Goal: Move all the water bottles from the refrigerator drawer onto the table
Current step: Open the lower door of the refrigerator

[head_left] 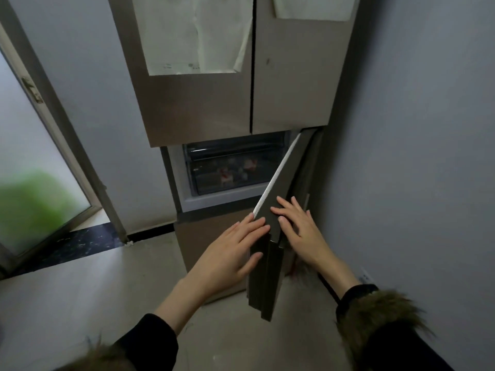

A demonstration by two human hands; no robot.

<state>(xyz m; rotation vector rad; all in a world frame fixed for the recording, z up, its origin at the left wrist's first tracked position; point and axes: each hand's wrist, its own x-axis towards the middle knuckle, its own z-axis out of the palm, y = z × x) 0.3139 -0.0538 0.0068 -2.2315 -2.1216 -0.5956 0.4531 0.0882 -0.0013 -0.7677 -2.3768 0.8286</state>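
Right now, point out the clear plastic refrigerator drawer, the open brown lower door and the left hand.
clear plastic refrigerator drawer (227, 178): head view, its front wall.
open brown lower door (273, 204): head view, outer face near the top edge.
left hand (233, 247): head view, back of the hand.

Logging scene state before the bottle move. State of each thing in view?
lower fridge door: swung open, both hands on it
upper fridge doors: closed
refrigerator drawer: pushed in, shut
water bottles: inside drawer, blurry, count unclear
left hand: open, flat against door edge
right hand: open, flat on door
glass door: ajar
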